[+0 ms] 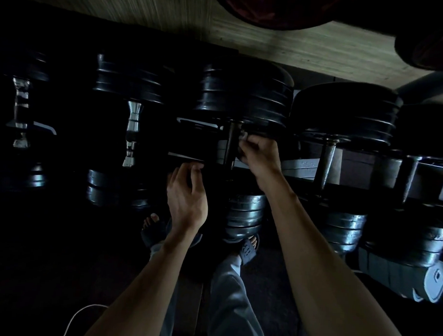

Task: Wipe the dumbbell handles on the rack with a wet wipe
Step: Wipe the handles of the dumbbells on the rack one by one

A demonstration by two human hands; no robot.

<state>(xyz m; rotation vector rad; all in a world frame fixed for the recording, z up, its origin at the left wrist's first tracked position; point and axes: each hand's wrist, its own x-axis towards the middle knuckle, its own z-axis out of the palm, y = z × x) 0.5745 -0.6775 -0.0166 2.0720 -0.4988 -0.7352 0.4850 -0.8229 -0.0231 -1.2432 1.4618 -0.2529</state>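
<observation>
The dumbbell handle (231,143) sits just left of the right hand (260,154), whose grip pinches a wet wipe (243,136) against it. The left hand (186,194) hangs loose below.

Dumbbell plates (244,95) at 12 o'clock: black, glossy, ribbed. Dumbbell handle (231,143) at centre: dark, dull metal. Handles (133,123) at 9 o'clock: bright polished chrome. Wall panel (309,44) at 1 o'clock: matt wood grain. Trousers (232,295) at 6 o'clock: grey cloth.

Handle (231,143) hemmed between weight stacks (244,92); neighbouring dumbbell (344,114) crowds right; left gap open.
</observation>
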